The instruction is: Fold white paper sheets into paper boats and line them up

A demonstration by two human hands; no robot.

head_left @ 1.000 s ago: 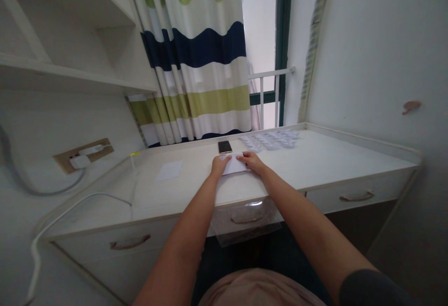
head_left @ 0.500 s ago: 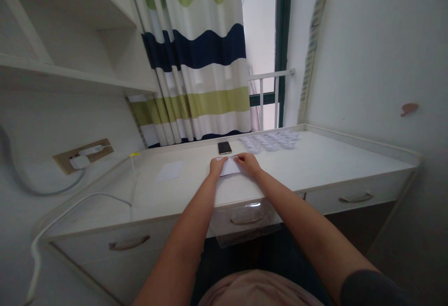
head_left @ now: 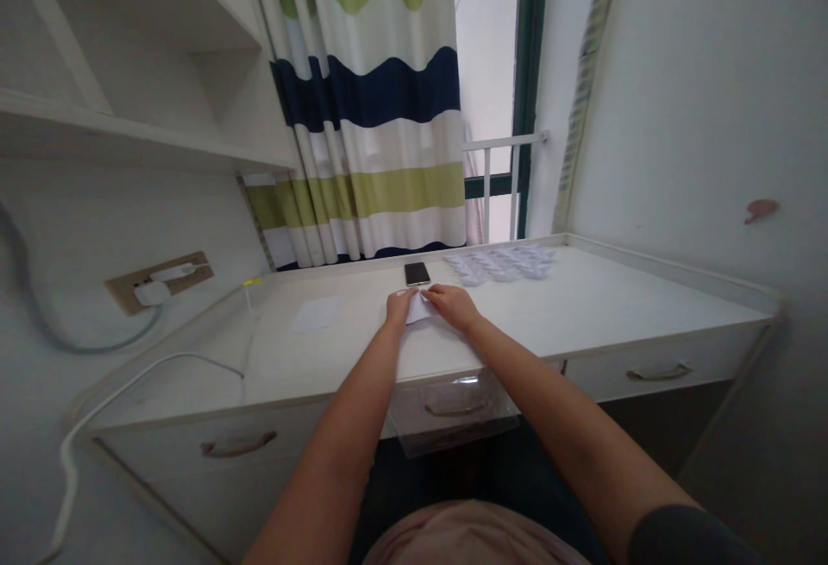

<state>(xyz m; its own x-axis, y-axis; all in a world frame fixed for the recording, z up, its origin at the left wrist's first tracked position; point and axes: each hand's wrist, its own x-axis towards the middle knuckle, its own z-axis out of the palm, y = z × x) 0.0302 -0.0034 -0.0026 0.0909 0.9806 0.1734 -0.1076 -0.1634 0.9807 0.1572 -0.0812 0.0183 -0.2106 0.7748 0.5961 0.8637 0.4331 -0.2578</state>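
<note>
Both of my hands grip one sheet of white paper (head_left: 419,310) just above the desk, near its middle. My left hand (head_left: 400,306) pinches the paper's left side, thumb on top. Fingers of my right hand (head_left: 454,304) are closed on its upper right part, close to the left thumb. The sheet slopes between the hands, and part of it is hidden under them. Just beyond the hands lies a black phone (head_left: 417,273). Several folded white paper pieces (head_left: 501,263) sit in rows to the right of the phone.
A flat white sheet (head_left: 315,313) lies on the desk (head_left: 608,298) to the left. A white cable (head_left: 174,358) runs over the left edge from near the wall socket (head_left: 159,282). Clear plastic (head_left: 453,414) hangs over the middle drawer. A shelf (head_left: 148,138) overhangs the left side.
My right hand has moved a little left, closer to my left hand, with the paper's right side drawn inward. The view has shifted slightly.
</note>
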